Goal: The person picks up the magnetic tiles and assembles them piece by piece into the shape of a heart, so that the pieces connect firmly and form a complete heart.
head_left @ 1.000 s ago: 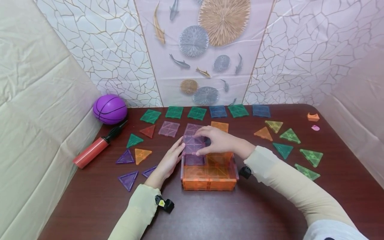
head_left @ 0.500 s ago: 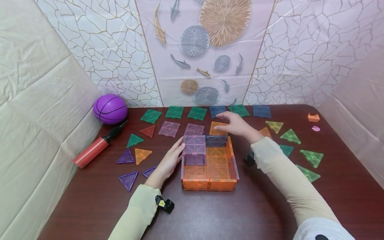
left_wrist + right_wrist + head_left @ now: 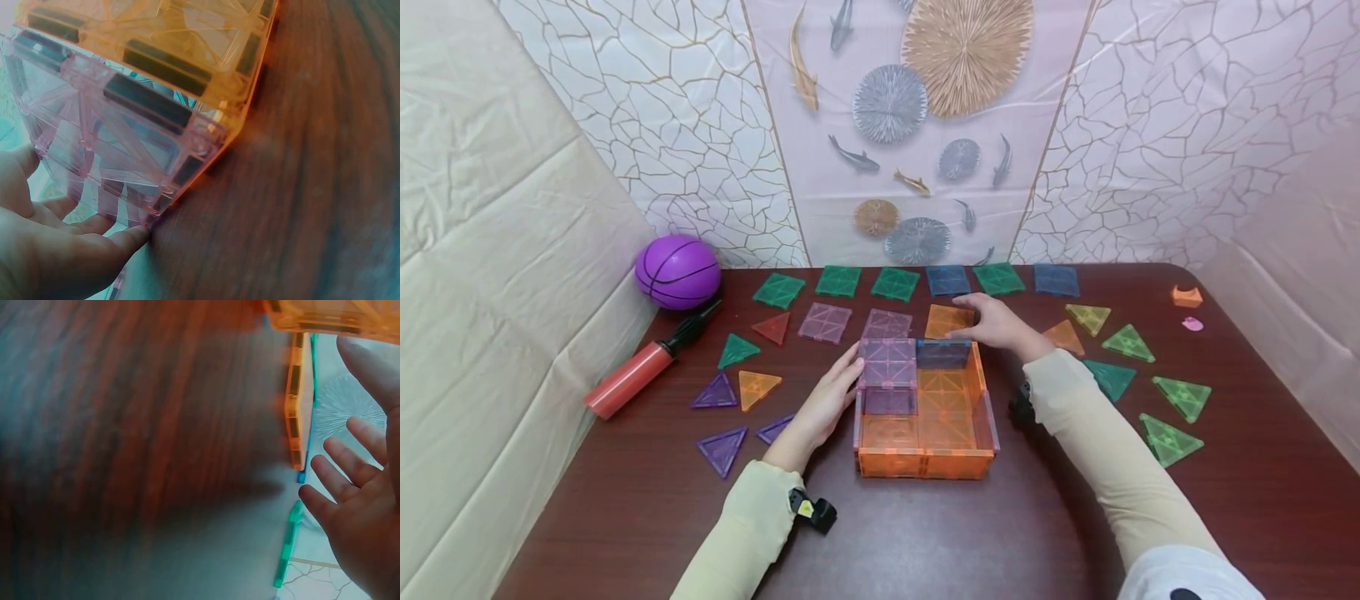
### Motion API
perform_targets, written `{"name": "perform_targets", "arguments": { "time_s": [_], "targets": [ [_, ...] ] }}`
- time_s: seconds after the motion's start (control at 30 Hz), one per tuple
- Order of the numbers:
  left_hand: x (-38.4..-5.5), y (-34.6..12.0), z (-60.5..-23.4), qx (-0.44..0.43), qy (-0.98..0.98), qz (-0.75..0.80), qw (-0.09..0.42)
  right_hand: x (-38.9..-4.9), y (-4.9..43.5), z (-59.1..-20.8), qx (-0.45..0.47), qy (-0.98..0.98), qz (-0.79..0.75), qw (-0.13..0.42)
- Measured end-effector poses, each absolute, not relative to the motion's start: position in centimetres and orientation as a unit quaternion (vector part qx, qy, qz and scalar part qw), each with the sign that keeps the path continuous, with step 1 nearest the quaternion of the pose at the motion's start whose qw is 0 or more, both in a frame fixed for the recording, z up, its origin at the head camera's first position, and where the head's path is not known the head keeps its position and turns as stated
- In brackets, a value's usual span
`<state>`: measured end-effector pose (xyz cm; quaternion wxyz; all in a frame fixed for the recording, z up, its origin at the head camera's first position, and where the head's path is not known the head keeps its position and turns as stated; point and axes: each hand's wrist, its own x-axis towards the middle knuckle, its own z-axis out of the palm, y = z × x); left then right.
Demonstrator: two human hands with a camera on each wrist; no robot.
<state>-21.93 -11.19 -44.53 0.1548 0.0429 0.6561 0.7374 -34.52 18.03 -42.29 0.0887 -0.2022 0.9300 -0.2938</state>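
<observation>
A box of translucent magnetic tiles (image 3: pixel 925 463), mostly orange with purple and blue sides, stands mid-table. At its back left, purple square tiles (image 3: pixel 889 363) rise above the rest. My left hand (image 3: pixel 822 407) rests against the box's left side, its fingertips touching a purple tile (image 3: pixel 128 147) in the left wrist view. Behind the box lies a loose orange square tile (image 3: pixel 946 320). My right hand (image 3: pixel 1000 323) hovers at that tile's right edge, fingers spread and apart in the right wrist view. Whether a fingertip touches the tile cannot be made out.
Green square tiles (image 3: pixel 838 281) and blue ones (image 3: pixel 1056 280) line the table's back edge. Triangle tiles lie on both sides, such as a purple one (image 3: pixel 722 452) and a green one (image 3: pixel 1182 398). A purple ball (image 3: pixel 677 272) and red pump (image 3: pixel 632 379) sit at left.
My right hand has let go of the purple tile at the box's back left and moved right and back to the loose orange tile. The left hand has stayed in place.
</observation>
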Motion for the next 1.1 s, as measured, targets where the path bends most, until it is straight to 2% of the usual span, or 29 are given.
{"name": "perform_targets", "arguments": {
  "time_s": [0.4,0.7,0.87,1.1],
  "targets": [
    [-21.9,-11.2,-44.5,0.042,0.657,0.736,0.155,-35.0,18.2,-43.1,-0.228,0.927,-0.280,0.100],
    [-21.9,-11.2,-44.6,0.044,0.659,0.735,0.155,-34.8,18.8,-43.0,-0.238,0.928,-0.278,0.065],
    [-21.9,-11.2,-44.6,0.044,0.657,0.736,0.157,-34.4,19.2,-41.8,-0.225,0.929,-0.290,0.053],
    [-21.9,-11.3,-44.4,0.046,0.661,0.732,0.156,-32.6,19.1,-38.3,-0.228,0.926,-0.297,0.052]
  ]
}}
